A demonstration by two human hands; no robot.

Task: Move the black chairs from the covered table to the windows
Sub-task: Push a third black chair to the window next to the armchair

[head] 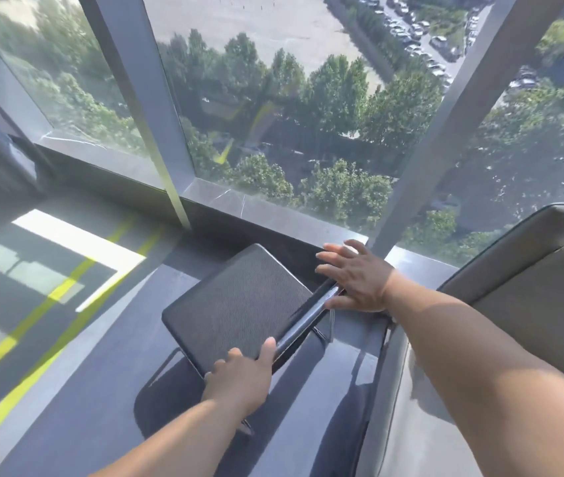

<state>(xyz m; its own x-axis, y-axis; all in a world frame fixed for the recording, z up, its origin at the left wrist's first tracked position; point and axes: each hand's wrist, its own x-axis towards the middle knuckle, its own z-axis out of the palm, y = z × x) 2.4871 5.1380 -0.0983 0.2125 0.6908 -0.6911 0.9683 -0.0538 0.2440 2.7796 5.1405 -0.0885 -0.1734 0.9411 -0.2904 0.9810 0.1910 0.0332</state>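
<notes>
Black chair [239,304] sits beside the window sill [273,215], floor [84,390] open leftward. Left hand [239,376] grips its mesh seat; right hand [356,277] touches it, fingers spread.

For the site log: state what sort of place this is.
Likely an upper-floor office or lounge: tall windows look down on trees and a car park, with a black mesh chair and grey upholstered seat inside.

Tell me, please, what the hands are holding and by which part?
The left hand grips the black chair at the near end of its backrest's top edge; the right hand rests open on the far end.
</notes>
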